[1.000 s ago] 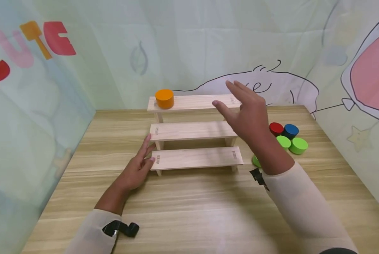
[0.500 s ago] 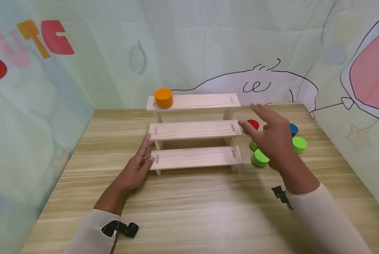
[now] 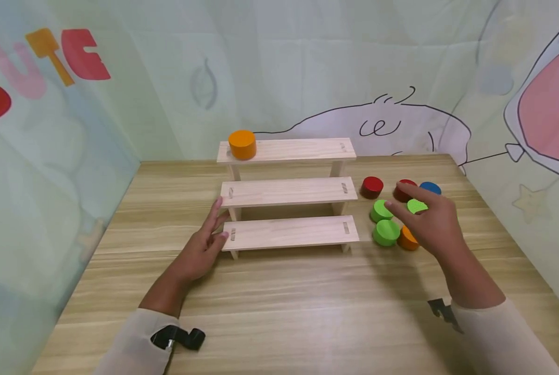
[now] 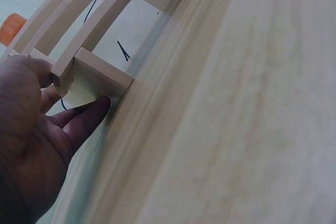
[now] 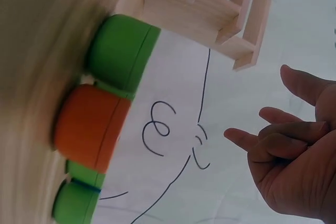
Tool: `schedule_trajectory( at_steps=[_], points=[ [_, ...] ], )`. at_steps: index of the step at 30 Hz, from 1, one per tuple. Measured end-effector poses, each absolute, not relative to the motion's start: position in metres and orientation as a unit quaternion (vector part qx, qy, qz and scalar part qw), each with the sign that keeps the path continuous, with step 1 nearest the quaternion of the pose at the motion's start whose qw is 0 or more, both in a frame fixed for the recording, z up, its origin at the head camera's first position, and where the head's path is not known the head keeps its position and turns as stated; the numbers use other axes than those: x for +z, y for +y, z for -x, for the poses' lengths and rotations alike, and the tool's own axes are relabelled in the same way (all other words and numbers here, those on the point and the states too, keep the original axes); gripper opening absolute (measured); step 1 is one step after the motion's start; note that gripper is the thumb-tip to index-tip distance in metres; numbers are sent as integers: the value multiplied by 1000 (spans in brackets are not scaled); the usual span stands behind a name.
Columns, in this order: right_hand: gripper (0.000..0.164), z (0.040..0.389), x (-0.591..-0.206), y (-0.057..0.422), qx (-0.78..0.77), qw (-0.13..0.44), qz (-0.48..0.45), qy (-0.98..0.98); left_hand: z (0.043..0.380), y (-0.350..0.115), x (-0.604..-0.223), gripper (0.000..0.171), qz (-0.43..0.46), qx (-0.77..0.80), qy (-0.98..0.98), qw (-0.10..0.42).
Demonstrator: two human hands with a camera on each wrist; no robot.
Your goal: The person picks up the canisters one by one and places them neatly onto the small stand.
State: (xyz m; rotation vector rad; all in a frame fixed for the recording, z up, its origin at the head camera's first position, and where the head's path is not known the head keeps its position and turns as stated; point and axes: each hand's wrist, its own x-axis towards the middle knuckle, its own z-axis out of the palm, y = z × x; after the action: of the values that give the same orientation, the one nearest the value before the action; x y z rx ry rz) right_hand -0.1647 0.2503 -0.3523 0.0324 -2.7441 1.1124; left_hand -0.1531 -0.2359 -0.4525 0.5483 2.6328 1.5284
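Observation:
A three-step wooden stand (image 3: 289,233) sits on the table. My left hand (image 3: 202,254) rests against its left end, thumb at the lowest step and fingers along the side. In the left wrist view, fingertips of that hand (image 4: 39,135) touch the end support. One orange round block (image 3: 242,146) stands at the left of the top step. My right hand (image 3: 435,223), fingers apart and holding nothing, hovers over round blocks right of the stand: a red block (image 3: 372,188), a green block (image 3: 386,233), an orange block (image 3: 408,239) and others, some partly hidden by the hand.
Behind my right hand lie another red block (image 3: 403,191) and a blue block (image 3: 430,188). Two more green ones, such as this green block (image 3: 381,211), lie close by. A printed cloth backdrop (image 3: 279,67) encloses the wood-grain table (image 3: 279,312) at the back and sides.
My right hand has moved from near the top step rightward and down to over the round blocks, uncovering the stand's right end. My left hand has stayed at the stand's left end.

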Motion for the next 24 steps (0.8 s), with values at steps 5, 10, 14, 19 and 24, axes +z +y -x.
schedule_trajectory(
  at_steps=[5, 10, 14, 19, 24],
  points=[
    [61, 160, -360, 264, 359, 67, 19, -931, 153, -237, -454, 82, -174, 489, 854, 26],
    [66, 160, -367, 279, 347, 19, 41, -937, 154, -237, -455, 82, -171, 496, 851, 31],
    [69, 160, -370, 290, 323, -34, 38, -945, 153, -236, -453, 81, -173, 501, 847, 33],
    [70, 161, -372, 300, 302, -61, 40, -951, 153, -236, -453, 81, -171, 497, 851, 29],
    [70, 164, -376, 306, 305, -81, 53, -948, 153, -236, -452, 81, -169, 495, 852, 28]
  ],
)
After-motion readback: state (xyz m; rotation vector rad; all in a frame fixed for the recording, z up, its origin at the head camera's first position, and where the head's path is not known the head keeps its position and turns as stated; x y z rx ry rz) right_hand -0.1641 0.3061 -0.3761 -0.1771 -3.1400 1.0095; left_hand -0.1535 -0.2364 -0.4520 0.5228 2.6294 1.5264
